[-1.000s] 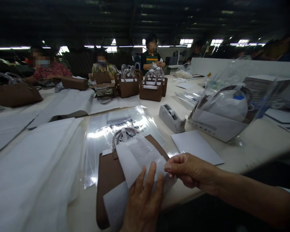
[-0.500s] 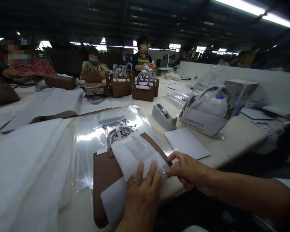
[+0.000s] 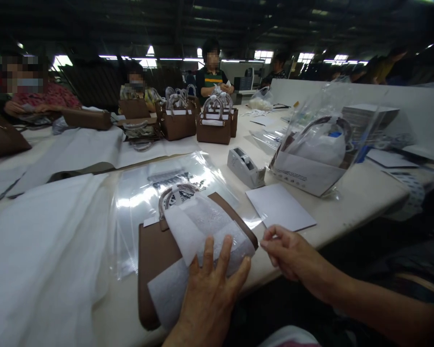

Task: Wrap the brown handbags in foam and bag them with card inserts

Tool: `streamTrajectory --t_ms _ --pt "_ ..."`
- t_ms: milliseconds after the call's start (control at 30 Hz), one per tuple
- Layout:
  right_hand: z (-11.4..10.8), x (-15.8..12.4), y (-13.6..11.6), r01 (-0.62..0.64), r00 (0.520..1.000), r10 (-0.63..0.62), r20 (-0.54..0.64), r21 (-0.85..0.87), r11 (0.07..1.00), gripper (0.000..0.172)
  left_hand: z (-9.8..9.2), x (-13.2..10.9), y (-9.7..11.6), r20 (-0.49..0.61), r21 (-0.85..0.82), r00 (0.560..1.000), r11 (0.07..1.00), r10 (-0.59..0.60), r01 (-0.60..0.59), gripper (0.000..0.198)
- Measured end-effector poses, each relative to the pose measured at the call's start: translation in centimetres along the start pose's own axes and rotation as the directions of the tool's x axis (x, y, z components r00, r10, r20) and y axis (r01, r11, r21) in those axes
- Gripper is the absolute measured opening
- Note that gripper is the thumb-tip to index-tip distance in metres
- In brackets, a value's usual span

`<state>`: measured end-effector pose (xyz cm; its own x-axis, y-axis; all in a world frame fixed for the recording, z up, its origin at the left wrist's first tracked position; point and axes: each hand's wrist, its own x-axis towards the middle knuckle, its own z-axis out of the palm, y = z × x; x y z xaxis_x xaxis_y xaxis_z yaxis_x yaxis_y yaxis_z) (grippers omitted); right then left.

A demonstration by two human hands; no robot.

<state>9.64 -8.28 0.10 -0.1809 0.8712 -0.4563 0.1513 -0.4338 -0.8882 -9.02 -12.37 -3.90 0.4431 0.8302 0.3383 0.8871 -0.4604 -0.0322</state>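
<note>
- The left hand (image 3: 210, 289) is lying flat with fingers spread, pressing the foam sheet (image 3: 202, 226) onto the bag (image 3: 154, 250).
- The bag is lying on its side directly under that palm, at the near edge of the table (image 3: 361, 193). Its handle (image 3: 173, 193) is pointing away, beyond the fingertips.
- The right hand (image 3: 289, 250) is hovering just right of the sheet's corner, apart from it. Its fingers are curling, with thumb and forefinger tips close together; whether they are pinching anything cannot be told.
- A clear sleeve (image 3: 141, 193) is lying under the bag, extending beyond the left fingertips.
- A card (image 3: 280, 207) is lying just beyond the right hand.
- A tape dispenser (image 3: 244, 166) is standing farther beyond the card.
</note>
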Motion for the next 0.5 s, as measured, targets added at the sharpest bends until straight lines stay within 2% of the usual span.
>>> streamTrajectory --t_ms 67,167,233,300,333,367,433,500 --pt "0.5 0.8 -2.8 0.266 0.964 -0.265 0.033 -0.029 0.964 0.022 -0.2 -0.1 -0.2 0.011 0.034 1.0 0.999 0.024 -0.024 0.046" --pt "2.6 2.9 -5.6 0.537 0.836 -0.511 0.2 -0.108 0.837 0.028 -0.4 -0.1 -0.4 0.019 0.068 0.998 0.995 0.066 -0.067 0.048" --pt "4.1 4.3 -5.8 0.665 0.73 -0.575 0.37 -0.188 0.723 0.043 -0.3 0.0 -0.3 -0.004 0.064 0.998 0.996 0.064 -0.063 0.051" --pt "5.3 5.3 -5.1 0.762 0.622 -0.563 0.544 -0.256 0.595 0.058 -0.2 0.1 -0.2 -0.071 0.035 0.994 0.996 0.082 -0.079 0.05" --pt "5.6 5.6 -4.7 0.786 0.592 -0.538 0.6 -0.284 0.549 0.064 -0.2 0.2 -0.1 -0.121 0.005 0.987 0.994 0.106 -0.106 0.044" --pt "5.8 5.8 -4.2 0.793 0.586 -0.509 0.631 -0.315 0.521 0.069 -0.5 0.1 -0.1 -0.17 -0.057 0.973 0.984 0.156 -0.168 0.035" --pt "5.9 5.9 -3.6 0.772 0.62 -0.464 0.633 -0.387 0.504 0.075 -1.7 -0.3 -0.7 -0.238 -0.228 0.935 0.92 0.264 -0.318 0.018" --pt "5.9 5.7 -3.4 0.757 0.646 -0.459 0.61 -0.433 0.49 0.079 -3.8 -0.7 -2.3 -0.269 -0.36 0.918 0.853 0.292 -0.377 0.018"
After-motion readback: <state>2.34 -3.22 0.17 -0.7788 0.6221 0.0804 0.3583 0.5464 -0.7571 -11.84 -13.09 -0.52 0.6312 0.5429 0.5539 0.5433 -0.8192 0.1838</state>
